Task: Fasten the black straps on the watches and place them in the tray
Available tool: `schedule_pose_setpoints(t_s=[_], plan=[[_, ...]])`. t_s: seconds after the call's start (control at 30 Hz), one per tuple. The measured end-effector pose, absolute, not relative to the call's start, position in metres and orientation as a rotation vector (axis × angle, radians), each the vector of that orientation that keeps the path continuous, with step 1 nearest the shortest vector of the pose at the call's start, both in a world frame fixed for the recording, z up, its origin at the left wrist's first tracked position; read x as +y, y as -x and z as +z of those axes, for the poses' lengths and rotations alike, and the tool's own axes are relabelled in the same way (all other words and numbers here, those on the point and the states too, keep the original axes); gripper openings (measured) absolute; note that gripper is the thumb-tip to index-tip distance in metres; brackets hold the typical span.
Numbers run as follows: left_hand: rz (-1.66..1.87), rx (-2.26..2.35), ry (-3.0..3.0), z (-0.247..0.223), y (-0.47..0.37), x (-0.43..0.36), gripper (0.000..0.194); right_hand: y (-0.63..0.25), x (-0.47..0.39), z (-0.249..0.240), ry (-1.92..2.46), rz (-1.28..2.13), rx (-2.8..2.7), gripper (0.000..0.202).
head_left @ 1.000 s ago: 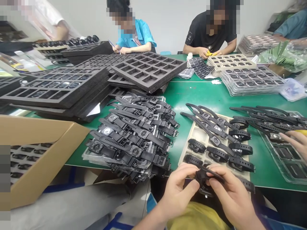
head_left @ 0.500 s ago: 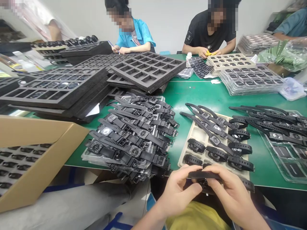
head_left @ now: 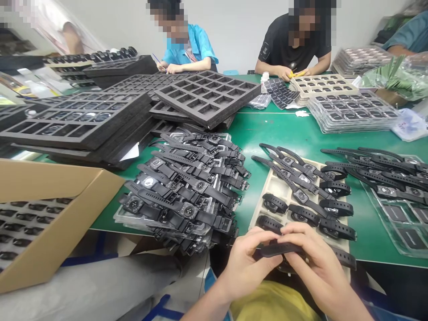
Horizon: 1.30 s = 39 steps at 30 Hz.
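Close to the table's front edge, my left hand (head_left: 246,264) and my right hand (head_left: 316,255) are both closed around one black smartwatch (head_left: 280,249). Its strap runs across between my fingers, and most of its body is hidden by them. Just beyond lies a cream tray (head_left: 276,183) holding several black watches. Some there have their straps fastened into loops, such as the looped watch (head_left: 303,215) near my right fingers. Others at the tray's far side lie with straps stretched out, like the unfastened watch (head_left: 301,196).
Left of the tray rises a pile of watches (head_left: 189,187) on clear trays. A clear tray (head_left: 377,218) with more watches lies right. Black foam trays (head_left: 209,96) are stacked behind, and a cardboard box (head_left: 76,223) stands front left. Two people (head_left: 190,44) (head_left: 284,44) work across the table.
The watch's strap end has tilted and shifted slightly lower between my hands. My right fingers have moved a little up and left over it. The trays stay put.
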<state>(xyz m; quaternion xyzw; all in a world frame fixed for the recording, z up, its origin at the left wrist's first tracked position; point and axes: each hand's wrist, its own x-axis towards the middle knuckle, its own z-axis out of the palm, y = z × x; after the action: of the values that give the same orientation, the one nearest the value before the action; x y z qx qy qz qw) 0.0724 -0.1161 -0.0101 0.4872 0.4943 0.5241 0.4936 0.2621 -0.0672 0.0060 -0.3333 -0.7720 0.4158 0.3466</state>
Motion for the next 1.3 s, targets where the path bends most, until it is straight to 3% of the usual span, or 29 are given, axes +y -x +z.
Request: schedule_pose_setpoints(t_s=[0.13, 0.2, 0.43, 0.7, 0.87, 0.97, 1.3], plan=[[1.255, 1.192, -1.238, -0.012, -0.075, -0.117, 0.027, -0.269, -0.072, -0.002, 0.872, 1.005, -1.992, 0.055], [1.248, 1.175, -1.237, -0.013, -0.076, -0.117, 0.026, -0.271, -0.070, -0.002, 0.763, 0.999, -2.017, 0.059], [1.275, 1.177, -1.173, -0.013, -0.077, -0.118, 0.036, -0.256, -0.077, -0.006, 0.836, 1.047, -1.698, 0.022], [1.329, 1.222, -1.228, -0.015, -0.079, -0.119, 0.035, -0.237, -0.094, -0.010, 0.976, 1.187, -1.330, 0.023], [1.348, 1.279, -1.338, -0.013, -0.077, -0.120, 0.025, -0.246, -0.086, -0.008, 1.010, 1.155, -1.511, 0.024], [1.360, 1.291, -1.377, -0.012, -0.074, -0.120, 0.025, -0.255, -0.079, -0.009, 0.981, 1.109, -1.693, 0.017], [1.339, 1.247, -1.125, -0.018, -0.075, -0.121, 0.028, -0.266, -0.059, 0.011, 0.833, 0.996, -2.023, 0.020]])
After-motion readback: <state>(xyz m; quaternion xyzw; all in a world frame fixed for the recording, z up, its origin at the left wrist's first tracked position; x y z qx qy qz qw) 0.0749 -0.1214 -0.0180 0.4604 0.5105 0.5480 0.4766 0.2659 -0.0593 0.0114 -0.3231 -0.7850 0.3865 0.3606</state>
